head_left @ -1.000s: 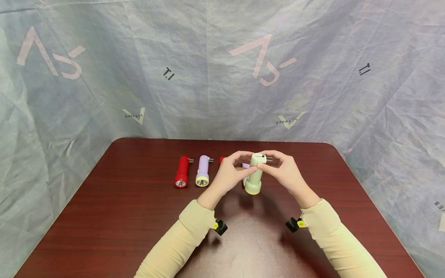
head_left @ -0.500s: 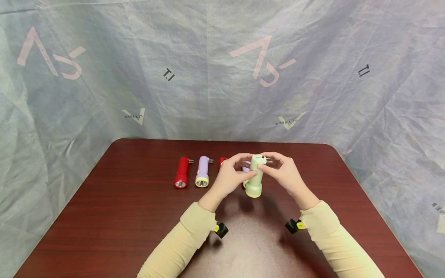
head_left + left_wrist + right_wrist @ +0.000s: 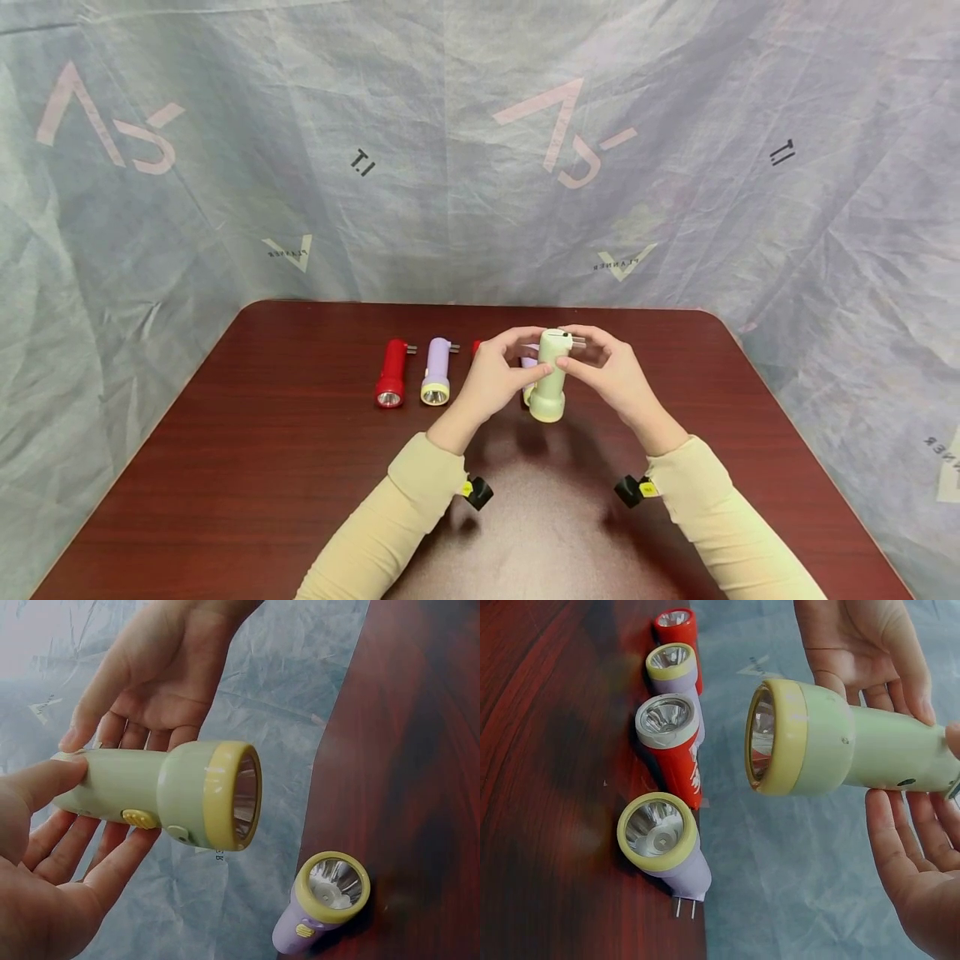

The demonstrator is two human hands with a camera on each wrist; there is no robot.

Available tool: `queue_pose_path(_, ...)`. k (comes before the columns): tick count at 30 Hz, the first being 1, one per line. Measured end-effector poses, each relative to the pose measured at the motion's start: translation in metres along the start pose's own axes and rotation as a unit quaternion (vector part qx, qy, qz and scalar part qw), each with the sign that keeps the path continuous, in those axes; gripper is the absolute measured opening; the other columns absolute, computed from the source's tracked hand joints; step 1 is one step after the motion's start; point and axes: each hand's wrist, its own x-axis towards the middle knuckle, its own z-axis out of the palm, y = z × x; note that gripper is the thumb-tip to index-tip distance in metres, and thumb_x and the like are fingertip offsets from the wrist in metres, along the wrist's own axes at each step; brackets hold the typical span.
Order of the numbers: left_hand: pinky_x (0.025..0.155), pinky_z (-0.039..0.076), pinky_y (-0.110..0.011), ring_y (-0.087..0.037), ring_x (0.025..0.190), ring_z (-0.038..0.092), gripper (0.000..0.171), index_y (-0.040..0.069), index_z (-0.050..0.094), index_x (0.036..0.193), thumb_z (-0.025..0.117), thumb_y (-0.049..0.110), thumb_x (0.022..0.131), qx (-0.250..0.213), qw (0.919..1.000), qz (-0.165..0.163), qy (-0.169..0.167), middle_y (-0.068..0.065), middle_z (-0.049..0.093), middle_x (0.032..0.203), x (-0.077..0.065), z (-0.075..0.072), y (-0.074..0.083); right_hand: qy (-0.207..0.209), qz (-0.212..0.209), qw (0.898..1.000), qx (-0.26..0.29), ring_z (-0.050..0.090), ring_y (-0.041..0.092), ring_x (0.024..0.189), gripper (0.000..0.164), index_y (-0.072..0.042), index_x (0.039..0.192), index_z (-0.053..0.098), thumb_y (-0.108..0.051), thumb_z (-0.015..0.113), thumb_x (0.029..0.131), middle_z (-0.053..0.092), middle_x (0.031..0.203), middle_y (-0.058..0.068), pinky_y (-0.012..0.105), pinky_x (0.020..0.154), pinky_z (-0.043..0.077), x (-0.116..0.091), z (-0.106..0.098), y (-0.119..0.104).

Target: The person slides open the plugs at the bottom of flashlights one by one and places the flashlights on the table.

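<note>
A pale green flashlight with a yellow lens ring hangs above the table, lens end down and plug end up. Two metal prongs stick out to the right at its top. My left hand holds it from the left, thumb on the near side. From the other side my right hand grips the upper body between thumb and fingers. A yellow slide switch shows on the barrel in the left wrist view, close to the left fingertips. The lens faces left in the right wrist view.
On the table a red flashlight and a purple one lie to the left. Another red flashlight and another purple one lie behind my hands, partly hidden in the head view. A fabric backdrop hangs behind the table.
The green flashlight has dipped a little, then risen slightly, with a small change of tilt. Both hands have kept hold of it; the other flashlights have stayed put.
</note>
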Motion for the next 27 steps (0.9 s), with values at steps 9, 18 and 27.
queue_pose_path(9,0.076,0.052,-0.032,-0.018,0.094,0.064,0.045,0.016,0.061,0.123,0.076,0.014,0.080,0.002,0.9999,0.016,0.004,-0.006,0.068,0.110,0.005,-0.003,0.011,0.004,0.000,1.000,-0.001,0.064,0.017,0.097,0.046,-0.010,0.123,0.057,-0.018,0.075,0.082,0.064,0.110,0.007,0.029,0.079,0.054,-0.002,0.002,0.006)
queue_pose_path(18,0.077,0.052,-0.036,-0.015,0.094,0.063,0.045,0.017,0.060,0.124,0.075,0.015,0.081,0.004,0.9999,0.009,0.008,-0.003,0.067,0.111,0.007,-0.002,0.015,0.006,-0.014,1.000,0.000,0.063,0.016,0.097,0.044,-0.007,0.124,0.055,-0.013,0.072,0.084,0.063,0.108,0.007,0.027,0.081,0.052,-0.003,0.005,0.006)
queue_pose_path(27,0.081,0.051,-0.032,-0.018,0.097,0.062,0.048,0.018,0.060,0.125,0.076,0.015,0.080,-0.003,0.9998,-0.008,0.016,-0.004,0.066,0.114,0.008,0.000,0.016,0.014,-0.012,1.000,-0.002,0.063,0.016,0.097,0.044,-0.008,0.124,0.056,-0.015,0.073,0.083,0.064,0.108,0.008,0.026,0.081,0.052,-0.003,0.005,0.005)
